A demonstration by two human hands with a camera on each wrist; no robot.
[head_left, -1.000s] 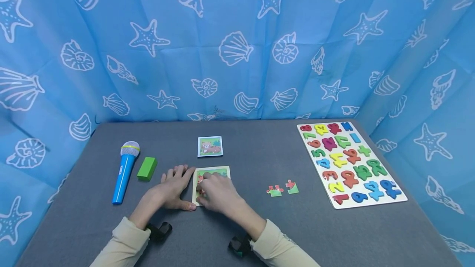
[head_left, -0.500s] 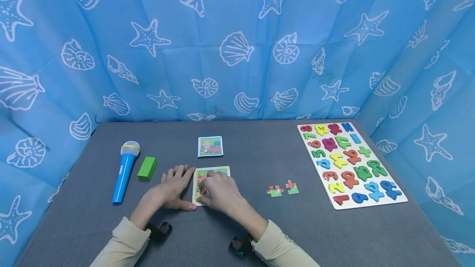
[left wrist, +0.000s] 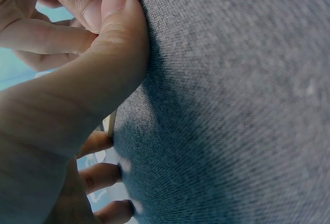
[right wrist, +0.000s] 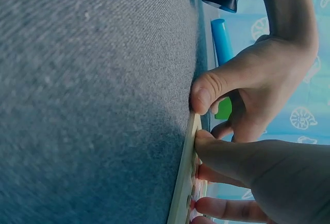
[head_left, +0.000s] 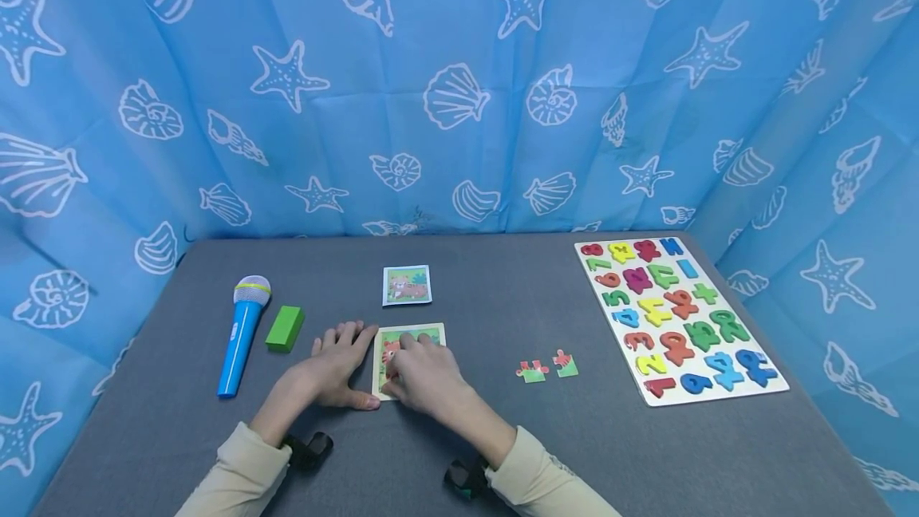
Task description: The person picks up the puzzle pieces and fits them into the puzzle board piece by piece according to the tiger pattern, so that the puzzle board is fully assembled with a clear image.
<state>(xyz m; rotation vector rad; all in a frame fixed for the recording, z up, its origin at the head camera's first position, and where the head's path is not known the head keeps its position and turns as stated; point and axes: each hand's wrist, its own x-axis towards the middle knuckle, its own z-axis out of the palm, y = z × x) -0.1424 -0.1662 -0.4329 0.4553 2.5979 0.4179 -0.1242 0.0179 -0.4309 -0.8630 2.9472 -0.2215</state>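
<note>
A small animal jigsaw puzzle in a pale-framed tray lies flat on the grey cloth in the head view. My left hand rests palm down at its left side, fingers spread. Its thumb touches the tray's lower-left corner. My right hand is over the puzzle with bent fingers and covers much of the picture. In the right wrist view, my right thumb and fingertips are down on the tray. I cannot tell whether they pinch a puzzle piece. Two loose puzzle pieces, one beside another, lie right of the hand.
A picture card of an animal lies behind the tray. At left are a blue toy microphone and a green block. A white board of coloured numbers and letters lies at right. A blue shell-patterned curtain hangs behind the table.
My right fingers have shifted slightly on the puzzle, now showing a bit more of the animal's face. The left hand and the loose pieces have stayed in place.
</note>
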